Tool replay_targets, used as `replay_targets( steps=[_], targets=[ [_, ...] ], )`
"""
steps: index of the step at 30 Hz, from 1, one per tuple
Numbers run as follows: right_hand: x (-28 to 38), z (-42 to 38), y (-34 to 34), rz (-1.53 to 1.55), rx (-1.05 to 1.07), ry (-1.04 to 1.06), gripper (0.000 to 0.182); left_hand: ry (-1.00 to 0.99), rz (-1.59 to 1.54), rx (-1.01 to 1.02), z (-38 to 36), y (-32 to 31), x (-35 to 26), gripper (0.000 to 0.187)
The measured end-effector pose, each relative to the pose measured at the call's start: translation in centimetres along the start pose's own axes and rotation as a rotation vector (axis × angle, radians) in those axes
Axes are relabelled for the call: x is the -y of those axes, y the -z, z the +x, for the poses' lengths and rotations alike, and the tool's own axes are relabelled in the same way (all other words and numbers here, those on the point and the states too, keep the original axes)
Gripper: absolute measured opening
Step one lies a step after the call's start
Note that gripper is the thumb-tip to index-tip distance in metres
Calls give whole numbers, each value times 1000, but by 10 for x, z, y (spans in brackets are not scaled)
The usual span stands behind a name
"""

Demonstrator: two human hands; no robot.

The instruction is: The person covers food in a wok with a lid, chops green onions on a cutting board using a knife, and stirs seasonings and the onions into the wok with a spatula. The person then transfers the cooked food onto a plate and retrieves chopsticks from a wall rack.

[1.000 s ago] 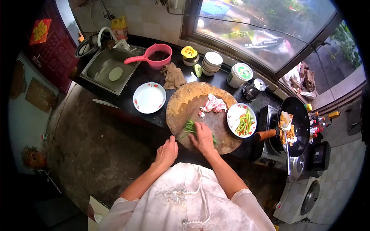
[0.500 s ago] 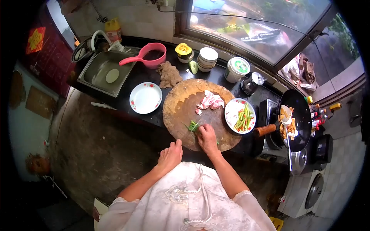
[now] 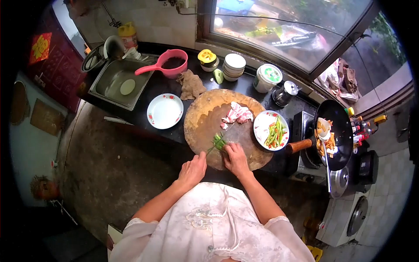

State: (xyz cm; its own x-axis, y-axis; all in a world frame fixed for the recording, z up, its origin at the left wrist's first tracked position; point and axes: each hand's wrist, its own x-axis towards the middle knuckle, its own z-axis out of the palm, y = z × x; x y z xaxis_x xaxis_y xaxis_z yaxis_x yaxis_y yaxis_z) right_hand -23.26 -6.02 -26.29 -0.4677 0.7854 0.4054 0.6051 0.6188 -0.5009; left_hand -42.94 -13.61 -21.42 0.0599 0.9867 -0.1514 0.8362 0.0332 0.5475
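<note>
A small bunch of green vegetable (image 3: pixel 218 141) lies on the round wooden chopping board (image 3: pixel 198 131), near its front. My right hand (image 3: pixel 237 159) rests against the bunch from the right, its fingers closed on it. At the board's front left edge, my left hand (image 3: pixel 193 168) is closed, with thin green stems showing at its fingertips. Sliced raw meat (image 3: pixel 238 113) lies farther back on the board. Beside the board's right edge stands a plate of green and red pepper strips (image 3: pixel 275 133).
An empty flowered plate (image 3: pixel 165 111) stands left of the board, with a brown cloth (image 3: pixel 191 85) behind it. The sink (image 3: pixel 120 83) and a pink ladle (image 3: pixel 173 63) are at the back left. A wok (image 3: pixel 340 131) with food sits on the stove; its wooden handle (image 3: pixel 300 146) points left.
My left hand has moved slightly up to the board's edge and now meets the green stems. The green bunch shows more fully beside my right hand.
</note>
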Motion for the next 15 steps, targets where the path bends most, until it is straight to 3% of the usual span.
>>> replay_targets(
  steps=[9,15],
  targets=[
    [-7,-8,-8,23,6,-82,17,-4,61,109,-11,12,-20,13],
    [-6,-11,4,-37,66,-28,23,-9,15,73,-1,-13,-8,14]
  ],
)
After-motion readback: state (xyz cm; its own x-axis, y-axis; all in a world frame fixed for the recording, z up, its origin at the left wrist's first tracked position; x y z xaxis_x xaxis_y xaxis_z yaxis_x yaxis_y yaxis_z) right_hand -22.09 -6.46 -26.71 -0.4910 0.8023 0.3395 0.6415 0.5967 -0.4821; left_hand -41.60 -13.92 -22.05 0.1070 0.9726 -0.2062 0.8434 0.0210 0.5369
